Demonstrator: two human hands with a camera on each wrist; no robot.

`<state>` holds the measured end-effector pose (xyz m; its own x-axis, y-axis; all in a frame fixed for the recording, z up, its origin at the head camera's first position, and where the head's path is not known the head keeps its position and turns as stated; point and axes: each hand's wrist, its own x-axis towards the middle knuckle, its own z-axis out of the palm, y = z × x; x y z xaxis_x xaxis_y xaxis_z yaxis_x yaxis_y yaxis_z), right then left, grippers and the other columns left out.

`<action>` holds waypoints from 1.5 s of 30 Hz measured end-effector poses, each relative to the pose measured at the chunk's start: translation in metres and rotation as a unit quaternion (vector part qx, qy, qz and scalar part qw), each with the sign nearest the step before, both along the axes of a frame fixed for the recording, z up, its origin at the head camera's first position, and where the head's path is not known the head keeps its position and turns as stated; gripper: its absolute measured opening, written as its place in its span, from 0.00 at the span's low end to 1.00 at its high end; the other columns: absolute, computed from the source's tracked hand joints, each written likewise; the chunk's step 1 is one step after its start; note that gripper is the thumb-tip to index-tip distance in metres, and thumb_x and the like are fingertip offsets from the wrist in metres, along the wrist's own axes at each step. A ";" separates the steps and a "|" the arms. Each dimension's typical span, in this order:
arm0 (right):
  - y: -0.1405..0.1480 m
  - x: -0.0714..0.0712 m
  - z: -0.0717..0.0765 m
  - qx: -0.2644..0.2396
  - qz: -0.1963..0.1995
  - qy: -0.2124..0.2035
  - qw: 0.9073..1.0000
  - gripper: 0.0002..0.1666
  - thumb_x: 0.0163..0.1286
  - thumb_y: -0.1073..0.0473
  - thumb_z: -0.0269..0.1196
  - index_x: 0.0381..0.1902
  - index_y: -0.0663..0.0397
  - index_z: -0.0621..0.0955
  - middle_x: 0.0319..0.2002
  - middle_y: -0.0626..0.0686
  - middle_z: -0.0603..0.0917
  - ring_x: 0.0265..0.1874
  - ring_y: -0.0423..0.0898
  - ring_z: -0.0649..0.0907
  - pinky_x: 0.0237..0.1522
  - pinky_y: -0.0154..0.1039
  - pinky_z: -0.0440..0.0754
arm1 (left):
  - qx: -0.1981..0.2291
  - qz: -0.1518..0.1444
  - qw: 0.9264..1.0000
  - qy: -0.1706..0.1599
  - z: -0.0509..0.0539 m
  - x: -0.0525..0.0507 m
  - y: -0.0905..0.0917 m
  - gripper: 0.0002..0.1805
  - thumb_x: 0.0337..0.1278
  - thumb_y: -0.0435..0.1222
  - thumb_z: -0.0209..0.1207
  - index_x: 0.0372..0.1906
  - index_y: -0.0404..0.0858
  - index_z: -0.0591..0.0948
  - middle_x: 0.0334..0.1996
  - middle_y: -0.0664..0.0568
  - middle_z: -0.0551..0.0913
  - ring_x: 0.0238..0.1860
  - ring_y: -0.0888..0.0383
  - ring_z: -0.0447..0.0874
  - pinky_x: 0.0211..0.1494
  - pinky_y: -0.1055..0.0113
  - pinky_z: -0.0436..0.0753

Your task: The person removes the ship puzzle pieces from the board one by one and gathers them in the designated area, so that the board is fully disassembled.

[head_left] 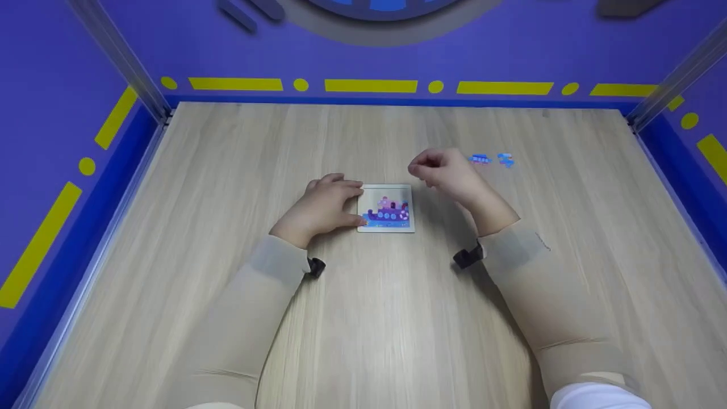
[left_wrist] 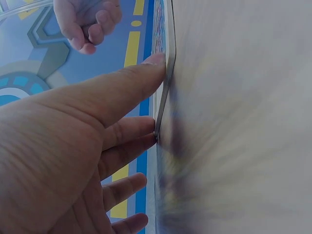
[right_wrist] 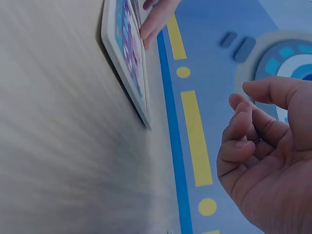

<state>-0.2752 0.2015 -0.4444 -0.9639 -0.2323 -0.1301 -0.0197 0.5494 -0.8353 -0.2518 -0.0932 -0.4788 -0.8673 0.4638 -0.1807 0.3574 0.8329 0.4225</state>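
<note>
A small square jigsaw puzzle board (head_left: 385, 228) with a pale rim lies flat on the table, showing a pink and purple ship on blue water; the upper part of its inside is bare. My left hand (head_left: 321, 209) holds the board at its left side, thumb on the lower left rim and fingertips by the upper left corner. Up and to the right of the board, my right hand (head_left: 451, 173) hovers with loosely curled fingers. In the right wrist view, its thumb and index finger are apart and nothing shows between them.
Beyond my right hand lie two loose puzzle parts, a blue and pink one (head_left: 480, 159) and a blue one (head_left: 505, 159). Blue-purple panels (head_left: 369, 62) with yellow marks wall the wooden table (head_left: 363, 318) at the back and both sides.
</note>
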 end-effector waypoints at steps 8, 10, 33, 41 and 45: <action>-0.013 0.006 -0.006 -0.004 0.039 0.007 0.999 0.18 0.85 0.52 0.67 0.59 0.60 0.90 0.46 0.54 0.87 0.41 0.47 0.82 0.42 0.34 0.83 | 0.002 0.001 1.000 -0.002 -0.001 0.000 0.000 0.40 0.73 0.56 0.74 0.82 0.44 0.79 0.87 0.54 0.73 0.93 0.41 0.57 0.94 0.38 0.57; -0.016 0.007 -0.008 -0.005 0.050 0.001 0.999 0.18 0.85 0.52 0.67 0.60 0.59 0.90 0.46 0.54 0.87 0.42 0.48 0.82 0.43 0.34 0.82 | 0.002 0.001 1.000 0.000 -0.001 0.000 0.000 0.40 0.73 0.57 0.74 0.82 0.44 0.79 0.87 0.54 0.73 0.93 0.41 0.57 0.94 0.38 0.57; -0.044 0.018 -0.038 0.064 0.142 0.000 0.988 0.22 0.74 0.70 0.71 0.65 0.58 0.90 0.51 0.57 0.90 0.46 0.48 0.83 0.50 0.38 0.81 | 0.005 -0.006 1.000 -0.007 -0.001 -0.001 -0.002 0.42 0.72 0.56 0.75 0.82 0.43 0.79 0.88 0.55 0.72 0.93 0.41 0.57 0.94 0.37 0.56; -0.044 0.019 -0.038 0.111 0.146 0.015 0.983 0.24 0.72 0.68 0.75 0.65 0.57 0.91 0.54 0.59 0.88 0.51 0.51 0.83 0.58 0.47 0.83 | 0.006 -0.006 1.000 -0.004 -0.001 0.000 -0.002 0.41 0.72 0.56 0.74 0.82 0.43 0.79 0.87 0.55 0.73 0.93 0.41 0.58 0.93 0.37 0.57; -0.044 0.019 -0.037 0.126 0.142 0.016 0.982 0.23 0.73 0.67 0.75 0.65 0.58 0.91 0.54 0.59 0.87 0.53 0.53 0.84 0.62 0.51 0.84 | 0.003 -0.007 1.000 0.002 0.000 0.000 -0.001 0.41 0.72 0.56 0.74 0.82 0.44 0.79 0.87 0.55 0.73 0.92 0.41 0.58 0.93 0.38 0.57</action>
